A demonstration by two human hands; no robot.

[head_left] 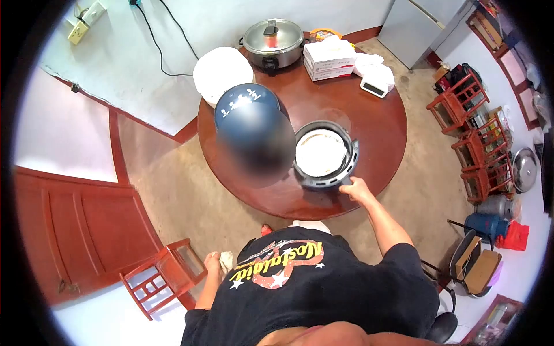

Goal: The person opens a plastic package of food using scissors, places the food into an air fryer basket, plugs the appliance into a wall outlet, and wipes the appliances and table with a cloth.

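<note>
My right hand (356, 191) is closed around the handle of a dark round air fryer basket (328, 181) near the table's front right. A white round liner (321, 152) with some brownish marks lies inside the basket. My left hand (213, 264) hangs low, off the table, closed on a crumpled whitish cloth (227, 260). On the table to the left of the basket stands the dark blue air fryer (245, 109), with white icons on its top; its front is blurred out.
The round reddish-brown table (384, 130) also bears an electric pot (272, 43) with a glass lid, a white round object (222, 72), stacked boxes (330, 60) and a small white device (374, 88). Wooden chairs (464, 104) line the right; another chair (167, 274) stands lower left.
</note>
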